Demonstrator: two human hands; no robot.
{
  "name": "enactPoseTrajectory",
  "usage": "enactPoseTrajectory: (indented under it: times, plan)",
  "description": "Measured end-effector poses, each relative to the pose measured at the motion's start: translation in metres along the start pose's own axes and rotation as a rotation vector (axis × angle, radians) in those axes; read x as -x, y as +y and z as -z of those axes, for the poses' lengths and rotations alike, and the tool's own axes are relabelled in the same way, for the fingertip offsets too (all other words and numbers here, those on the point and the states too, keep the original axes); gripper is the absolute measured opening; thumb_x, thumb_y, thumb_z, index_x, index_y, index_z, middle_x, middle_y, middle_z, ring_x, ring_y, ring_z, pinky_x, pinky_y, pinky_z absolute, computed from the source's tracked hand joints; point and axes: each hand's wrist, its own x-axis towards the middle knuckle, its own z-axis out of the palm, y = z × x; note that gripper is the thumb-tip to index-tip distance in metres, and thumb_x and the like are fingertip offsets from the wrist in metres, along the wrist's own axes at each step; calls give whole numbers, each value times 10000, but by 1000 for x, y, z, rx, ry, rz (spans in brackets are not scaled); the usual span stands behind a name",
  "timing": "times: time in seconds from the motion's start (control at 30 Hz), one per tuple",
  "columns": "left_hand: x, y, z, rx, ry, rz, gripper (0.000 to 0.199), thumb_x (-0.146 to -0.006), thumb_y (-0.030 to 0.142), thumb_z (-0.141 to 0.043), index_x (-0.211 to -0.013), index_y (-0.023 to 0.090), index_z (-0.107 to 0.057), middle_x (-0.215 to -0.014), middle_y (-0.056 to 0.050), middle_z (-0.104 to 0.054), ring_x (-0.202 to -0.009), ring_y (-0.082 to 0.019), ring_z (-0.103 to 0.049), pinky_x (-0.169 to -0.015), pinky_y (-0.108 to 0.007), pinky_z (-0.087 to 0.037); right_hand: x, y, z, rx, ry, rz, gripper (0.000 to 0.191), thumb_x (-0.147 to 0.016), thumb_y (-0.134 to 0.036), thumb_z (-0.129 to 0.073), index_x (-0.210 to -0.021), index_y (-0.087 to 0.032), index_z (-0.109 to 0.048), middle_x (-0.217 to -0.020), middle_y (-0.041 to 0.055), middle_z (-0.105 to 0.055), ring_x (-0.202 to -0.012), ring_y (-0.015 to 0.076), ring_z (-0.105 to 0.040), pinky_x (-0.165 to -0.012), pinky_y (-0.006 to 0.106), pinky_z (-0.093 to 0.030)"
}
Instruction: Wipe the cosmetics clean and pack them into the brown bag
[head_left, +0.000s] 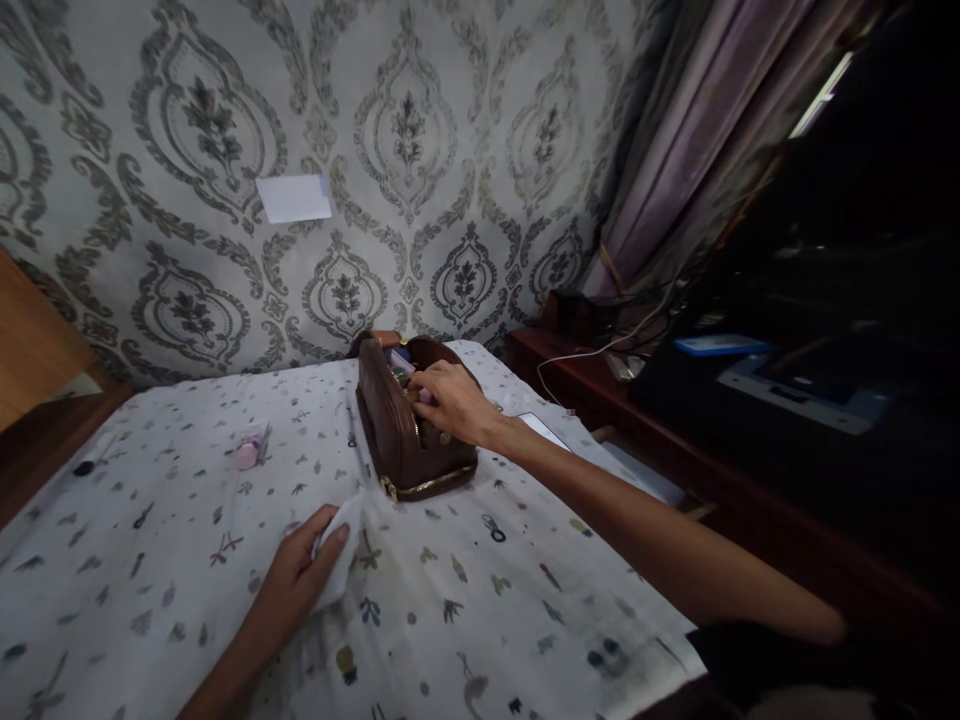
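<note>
Well, past my left hand (306,553), pinching a thin white piece (343,577), lay a pink item (248,452); my curled right hand (451,400), its hold unclear, was in the open brown bag (386,425), small things (402,364) just beyond.

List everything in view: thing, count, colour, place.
Bag: 1, brown, centre, open
Bag contents: count unclear, mixed colours, inside
Sheet: 1, white patterned, under bag
Small container: 1, pink, left of bag
Dark-tipped item: 1, black, sheet's left side
Phone-like item: 1, pale, right of bag
Cable: 1, white, right
Blue item: 1, blue, far right, surroundings too dark
Curtain: 1, mauve, upper right
Wallpaper: 1, grey, back wall
Panel: 1, white, on wallpaper
Board: 1, brown, left edge
Cloth: 1, white, front left
Left hand: 1, bare, gripping cloth
Right hand: 1, bare, at bag opening
</note>
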Motion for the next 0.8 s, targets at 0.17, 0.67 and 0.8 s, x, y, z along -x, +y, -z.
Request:
enactPoseTrajectory:
  times: [0.17, 0.67, 0.8]
  plan:
    - [-1, 2, 0, -5, 2, -16, 365, -896, 539, -558, -926, 213, -718, -686, -2, -639, -673, -191, -588, -615, -246, -493, 5, 3, -1, -80, 72, 0, 159, -816, -139, -677, -970, -167, -707, -919, 74, -710, -970, 241, -604, -882, 351, -422]
    - [-13, -4, 4, -6, 178, -7, 384, -864, 529, -544, -956, 179, -672, -929, -63, -727, -945, -257, -657, -876, -334, -510, 59, -112, -64, -1450, -89, -253, 514, -794, -543, -721, -526, -203, -444, -502, -49, -415, -521, 106, -425, -577, 252, -389]
    - [-26, -15, 10, -105, 191, -62, 315, -866, 465, -504, -868, 180, -639, -836, -41, -695, -841, -226, -639, -815, -327, -500, 47, -127, -103, -2199, -372, -749, 414, -791, -399, -744, -580, -190, -455, -479, -74, -388, -494, 83, -440, -529, 202, -389]
